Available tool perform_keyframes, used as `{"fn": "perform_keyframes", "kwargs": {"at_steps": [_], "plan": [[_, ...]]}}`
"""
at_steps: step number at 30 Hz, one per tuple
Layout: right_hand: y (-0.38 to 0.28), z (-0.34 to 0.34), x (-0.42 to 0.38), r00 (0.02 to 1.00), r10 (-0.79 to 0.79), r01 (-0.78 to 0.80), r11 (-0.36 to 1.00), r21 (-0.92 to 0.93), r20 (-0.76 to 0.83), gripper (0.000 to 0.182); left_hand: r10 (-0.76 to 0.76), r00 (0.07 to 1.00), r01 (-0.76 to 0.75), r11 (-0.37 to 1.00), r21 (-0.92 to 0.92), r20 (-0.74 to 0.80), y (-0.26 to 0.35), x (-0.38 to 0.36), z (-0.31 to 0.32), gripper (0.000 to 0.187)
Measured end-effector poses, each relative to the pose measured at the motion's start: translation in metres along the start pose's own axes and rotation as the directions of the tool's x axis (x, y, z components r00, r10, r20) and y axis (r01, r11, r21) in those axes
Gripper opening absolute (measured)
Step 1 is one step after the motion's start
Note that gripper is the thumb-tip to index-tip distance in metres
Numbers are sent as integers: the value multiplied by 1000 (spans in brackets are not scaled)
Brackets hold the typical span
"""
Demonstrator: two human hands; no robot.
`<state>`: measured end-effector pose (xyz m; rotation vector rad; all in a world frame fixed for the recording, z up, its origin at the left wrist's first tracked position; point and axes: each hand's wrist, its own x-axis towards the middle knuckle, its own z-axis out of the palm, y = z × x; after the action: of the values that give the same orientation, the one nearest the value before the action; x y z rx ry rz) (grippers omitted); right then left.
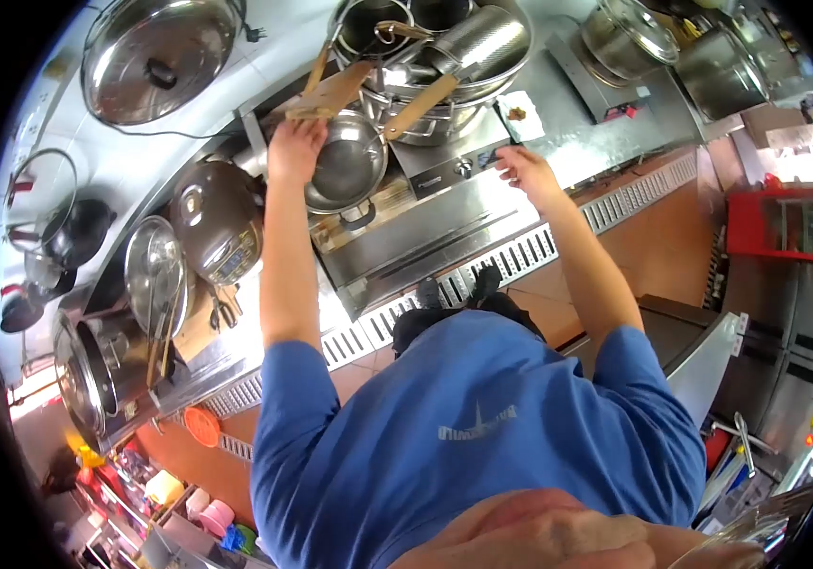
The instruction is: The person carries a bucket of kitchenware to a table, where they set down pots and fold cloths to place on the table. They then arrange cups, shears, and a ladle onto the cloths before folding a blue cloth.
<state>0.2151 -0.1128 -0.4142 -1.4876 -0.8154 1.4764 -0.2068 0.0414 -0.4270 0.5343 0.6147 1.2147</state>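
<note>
At the counter's back, my left hand (297,150) has its fingers closed at the near edge of a flat wooden piece (335,92); its full shape cannot be made out. Just right of that hand lies a metal pan (343,166) with a small dark loop handle toward me. My right hand (525,171) is held up over the counter's front, fingers loosely bent and apart, with nothing seen in it. Near it are the knob (464,168) of a steel cooker panel and a white cloth or paper (520,117) with a brown bit on it.
A wide metal basin (520,57) is piled with pots and a wooden-handled strainer (420,107). A dark rice cooker (217,220), glass lid (155,270) and scissors (224,308) stand left. Lidded pots (626,43) are at back right. A slotted drain (520,254) crosses the floor.
</note>
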Motion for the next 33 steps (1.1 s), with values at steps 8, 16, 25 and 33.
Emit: {"fn": "perform_keyframes", "kwargs": {"at_steps": [8, 16, 25, 33], "plan": [[-70, -110, 143, 988, -155, 152, 976, 157, 7, 15, -72, 919, 45, 996, -79, -388, -125, -88, 72, 43], [-183, -69, 282, 996, -80, 86, 979, 183, -41, 31, 266, 848, -214, 963, 164, -458, -170, -67, 174, 55], [-208, -23, 397, 593, -86, -115, 975, 189, 801, 47, 242, 774, -231, 968, 94, -585, -187, -44, 209, 40], [-238, -31, 365, 663, 73, -76, 997, -30, 745, 73, 375, 523, -127, 922, 365, -765, -189, -11, 230, 50]]}}
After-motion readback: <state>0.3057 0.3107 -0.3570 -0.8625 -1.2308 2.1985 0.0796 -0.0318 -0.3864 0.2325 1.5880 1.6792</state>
